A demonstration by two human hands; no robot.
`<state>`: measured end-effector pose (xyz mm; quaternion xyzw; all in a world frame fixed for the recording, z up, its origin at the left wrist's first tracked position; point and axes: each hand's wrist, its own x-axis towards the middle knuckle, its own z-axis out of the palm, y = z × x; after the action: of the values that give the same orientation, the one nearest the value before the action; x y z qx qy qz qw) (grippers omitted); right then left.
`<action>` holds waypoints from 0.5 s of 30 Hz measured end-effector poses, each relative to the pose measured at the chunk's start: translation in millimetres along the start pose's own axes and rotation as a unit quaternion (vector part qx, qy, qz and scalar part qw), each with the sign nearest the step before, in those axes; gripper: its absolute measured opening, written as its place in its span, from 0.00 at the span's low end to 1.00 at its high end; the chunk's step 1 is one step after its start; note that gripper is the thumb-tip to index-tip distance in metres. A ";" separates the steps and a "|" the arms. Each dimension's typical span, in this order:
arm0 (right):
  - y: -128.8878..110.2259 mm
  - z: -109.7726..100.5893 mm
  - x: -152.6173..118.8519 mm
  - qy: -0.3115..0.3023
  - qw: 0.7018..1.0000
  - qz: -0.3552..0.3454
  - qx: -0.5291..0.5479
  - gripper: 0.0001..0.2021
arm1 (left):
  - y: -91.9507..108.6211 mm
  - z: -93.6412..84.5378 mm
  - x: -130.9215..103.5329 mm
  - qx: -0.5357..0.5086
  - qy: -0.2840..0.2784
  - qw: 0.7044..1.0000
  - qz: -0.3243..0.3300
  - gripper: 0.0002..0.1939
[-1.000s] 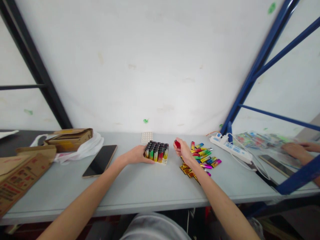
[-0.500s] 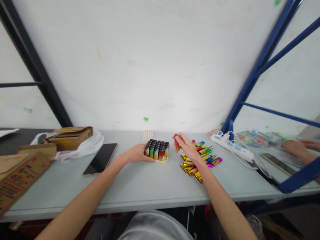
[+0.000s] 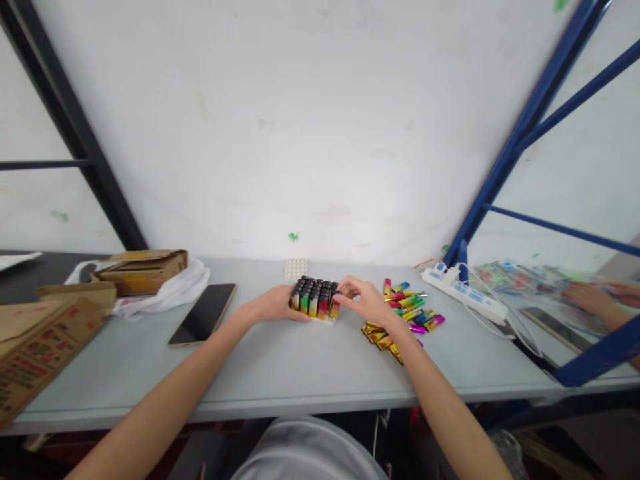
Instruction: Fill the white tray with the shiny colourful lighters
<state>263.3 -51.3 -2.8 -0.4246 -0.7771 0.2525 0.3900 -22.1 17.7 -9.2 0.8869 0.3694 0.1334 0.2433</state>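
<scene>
Right hand [image 3: 364,301] fingers apparently pinch a lighter [image 3: 335,309] at the right end of the tray [image 3: 328,321]; left hand [image 3: 271,305] fingers wrap the left

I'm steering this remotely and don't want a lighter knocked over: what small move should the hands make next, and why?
Probably ease the corner lighter straight down with the right hand: its fingers are at that lighter's top, and the pale tray shows beneath. The left hand already braces the opposite side of the upright lighters.
</scene>
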 end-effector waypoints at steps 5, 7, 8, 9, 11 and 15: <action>-1.2 1.2 0.5 -0.001 1.000 -0.014 -0.004 0.13 | -1.6 0.7 0.7 0.013 0.004 1.000 -0.007 0.38; 0.4 0.9 0.5 -0.004 1.000 -0.018 -0.001 0.13 | -1.0 0.5 0.6 0.008 0.003 1.000 -0.003 0.38; 1.5 0.9 0.3 -0.006 1.000 -0.019 0.000 0.13 | -0.4 0.3 0.4 0.005 0.002 1.000 -0.002 0.38; 2.5 1.1 0.1 -0.009 1.000 -0.018 0.000 0.14 | 0.5 0.1 0.3 0.004 0.001 1.000 -0.003 0.38; 3.5 2.1 -0.6 -0.014 1.000 -0.016 0.001 0.14 | 2.2 -0.4 0.0 0.004 -0.003 1.000 -0.007 0.37; -0.1 0.2 -1.0 -0.023 1.000 -0.011 0.002 0.16 | 4.7 -1.0 -0.8 0.000 -0.005 1.000 -0.011 0.38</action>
<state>263.5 -52.2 -3.2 -0.4092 -0.7901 0.2590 0.3758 -20.3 14.7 -5.9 0.8836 0.3776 0.1265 0.2463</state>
